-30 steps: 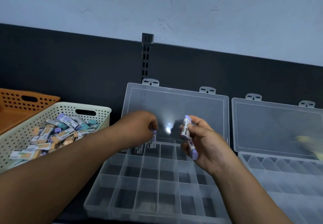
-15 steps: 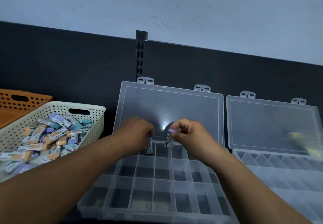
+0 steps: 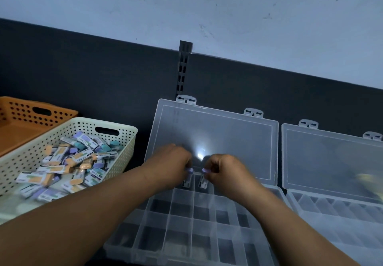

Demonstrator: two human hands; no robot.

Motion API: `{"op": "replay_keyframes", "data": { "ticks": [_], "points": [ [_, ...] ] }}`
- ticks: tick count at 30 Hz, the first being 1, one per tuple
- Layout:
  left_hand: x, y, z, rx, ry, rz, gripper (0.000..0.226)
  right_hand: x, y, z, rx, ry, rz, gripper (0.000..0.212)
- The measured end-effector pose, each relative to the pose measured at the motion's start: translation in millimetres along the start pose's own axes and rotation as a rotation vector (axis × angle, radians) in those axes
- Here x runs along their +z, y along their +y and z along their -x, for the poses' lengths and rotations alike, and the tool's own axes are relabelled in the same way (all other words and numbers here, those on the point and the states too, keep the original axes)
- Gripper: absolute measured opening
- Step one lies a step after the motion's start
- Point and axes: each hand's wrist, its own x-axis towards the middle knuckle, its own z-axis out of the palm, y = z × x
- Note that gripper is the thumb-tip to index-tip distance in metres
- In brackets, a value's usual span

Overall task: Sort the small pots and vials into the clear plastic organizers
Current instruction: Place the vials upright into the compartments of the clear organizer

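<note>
A clear plastic organizer (image 3: 178,236) lies open in front of me, its lid (image 3: 228,137) leaning against the dark back panel. My left hand (image 3: 172,166) pinches a purple-capped vial (image 3: 187,177) that stands upright in a compartment of the back row. Beside it, my right hand (image 3: 226,172) pinches a second purple-capped vial (image 3: 204,178), upright in the neighbouring back-row compartment. A cream perforated basket (image 3: 124,139) at the left holds several labelled vials (image 3: 70,164) with purple, orange and teal caps.
A second clear organizer (image 3: 342,220) lies open at the right, its lid (image 3: 331,162) upright. An orange perforated basket (image 3: 20,118) stands behind the cream one. A slotted metal rail (image 3: 184,68) runs up the dark back panel.
My right hand came down and left from above the organizer and set its vial upright into the back row beside the left hand's vial. The view shifted slightly.
</note>
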Motion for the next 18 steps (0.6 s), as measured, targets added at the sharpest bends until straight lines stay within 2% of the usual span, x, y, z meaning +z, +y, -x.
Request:
{"op": "replay_keyframes", "data": {
  "ticks": [5,9,11,14,16,18],
  "points": [
    [0.3,1.1,-1.3,0.008,0.023,-0.043,0.02,4.5,-0.6,0.2,-0.026,0.011,0.096,0.013],
    [0.3,2.4,-2.1,0.011,0.03,-0.074,0.019,5.6,2.6,-0.7,-0.033,-0.002,0.109,0.01],
    [-0.1,2.3,-3.0,0.031,0.03,-0.101,0.019,3.3,3.4,0.3,-0.01,-0.007,0.068,0.015],
    [-8.4,2.9,-0.6,0.02,0.034,-0.077,0.027,-16.0,0.8,4.5,0.117,0.014,-0.25,0.031],
    [-17.0,6.2,1.3,0.001,0.085,0.0,0.032,-31.7,-3.4,10.2,0.261,0.057,-0.609,0.031],
    [-26.3,16.9,4.0,-0.051,0.158,0.207,0.019,-42.3,-9.4,14.5,0.403,0.077,-1.062,0.044]
  ]
}}
